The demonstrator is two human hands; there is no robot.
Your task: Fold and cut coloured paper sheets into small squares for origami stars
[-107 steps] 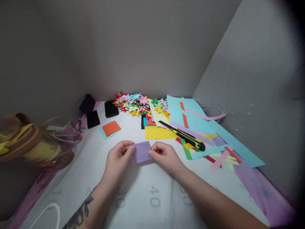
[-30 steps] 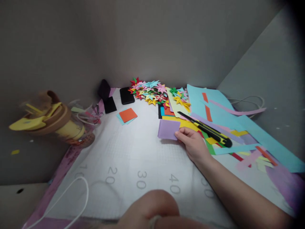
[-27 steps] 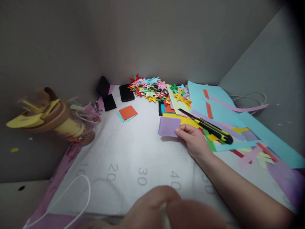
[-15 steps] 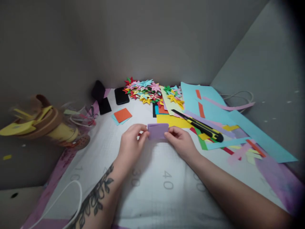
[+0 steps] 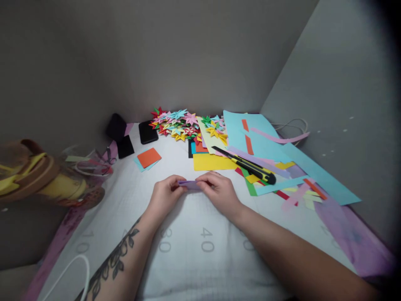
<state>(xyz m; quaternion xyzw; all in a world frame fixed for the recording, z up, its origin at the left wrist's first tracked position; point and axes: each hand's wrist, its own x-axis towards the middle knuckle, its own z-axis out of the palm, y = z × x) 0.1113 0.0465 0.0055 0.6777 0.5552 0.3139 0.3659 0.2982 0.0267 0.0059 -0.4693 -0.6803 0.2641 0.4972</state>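
A small purple paper piece lies low over the white gridded mat, seen nearly edge-on as a thin strip. My left hand pinches its left end with closed fingers. My right hand presses closed fingers onto its right part. Both hands meet at the middle of the mat.
A yellow-and-black utility knife rests on a yellow sheet and coloured scraps to the right. A pile of folded paper stars, a black phone and orange squares sit behind. A clear container stands left.
My left hand came back from near the camera and took the purple paper's left side. The paper came down from a flat, upright square to a thin folded strip between both hands.
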